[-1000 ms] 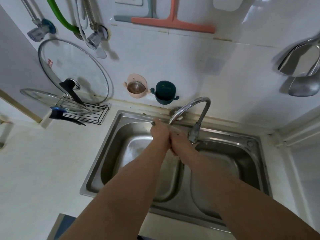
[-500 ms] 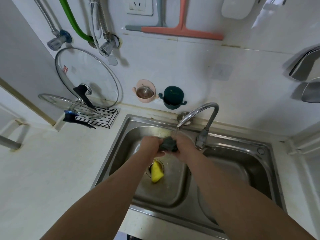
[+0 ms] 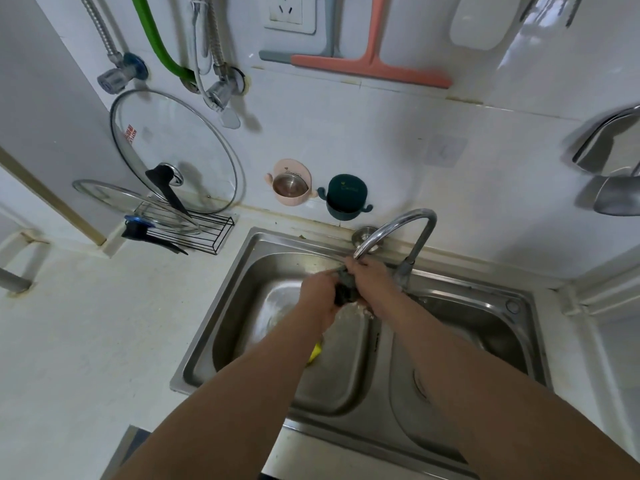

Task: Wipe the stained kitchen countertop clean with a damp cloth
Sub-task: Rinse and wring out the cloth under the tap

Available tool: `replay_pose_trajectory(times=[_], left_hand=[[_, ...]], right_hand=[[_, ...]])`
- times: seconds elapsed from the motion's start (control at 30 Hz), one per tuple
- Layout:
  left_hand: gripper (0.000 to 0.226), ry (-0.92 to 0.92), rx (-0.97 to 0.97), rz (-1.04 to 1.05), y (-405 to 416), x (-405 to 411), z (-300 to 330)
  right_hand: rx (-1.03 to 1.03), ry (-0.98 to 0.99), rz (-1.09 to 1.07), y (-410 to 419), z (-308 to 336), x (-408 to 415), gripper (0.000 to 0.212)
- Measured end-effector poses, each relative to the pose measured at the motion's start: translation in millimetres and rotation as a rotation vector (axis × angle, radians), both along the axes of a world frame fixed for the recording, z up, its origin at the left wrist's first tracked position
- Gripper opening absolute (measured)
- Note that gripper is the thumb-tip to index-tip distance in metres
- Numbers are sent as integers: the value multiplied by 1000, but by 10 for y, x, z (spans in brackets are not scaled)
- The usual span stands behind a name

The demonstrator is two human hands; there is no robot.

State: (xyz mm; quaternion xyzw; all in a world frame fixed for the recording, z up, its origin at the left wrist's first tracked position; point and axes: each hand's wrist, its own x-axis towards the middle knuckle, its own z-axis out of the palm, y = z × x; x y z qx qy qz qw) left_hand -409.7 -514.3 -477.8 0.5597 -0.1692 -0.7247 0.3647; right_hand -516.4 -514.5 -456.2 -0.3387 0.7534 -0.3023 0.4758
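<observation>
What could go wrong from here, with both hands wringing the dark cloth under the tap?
1. The left hand and right hand squeeze the cloth near the divider of the sink; water may splash onto the countertop.
2. If it is wrung too little, the cloth could drip and smear rather than clean.
3. A yellow item lies in the left basin below the arm, seemingly near the drain; it might slow draining.
</observation>
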Motion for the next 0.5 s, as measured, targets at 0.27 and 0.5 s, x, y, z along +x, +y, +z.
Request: replay_pose_trajectory(times=[0.27, 0.5], left_hand=[[29, 231, -7, -304, -49, -111, 62], [32, 215, -48, -87, -58, -279, 103]], right_hand=[[-9, -194, 142, 146, 115, -296, 29], [-137, 328, 328, 170, 96, -301, 29]])
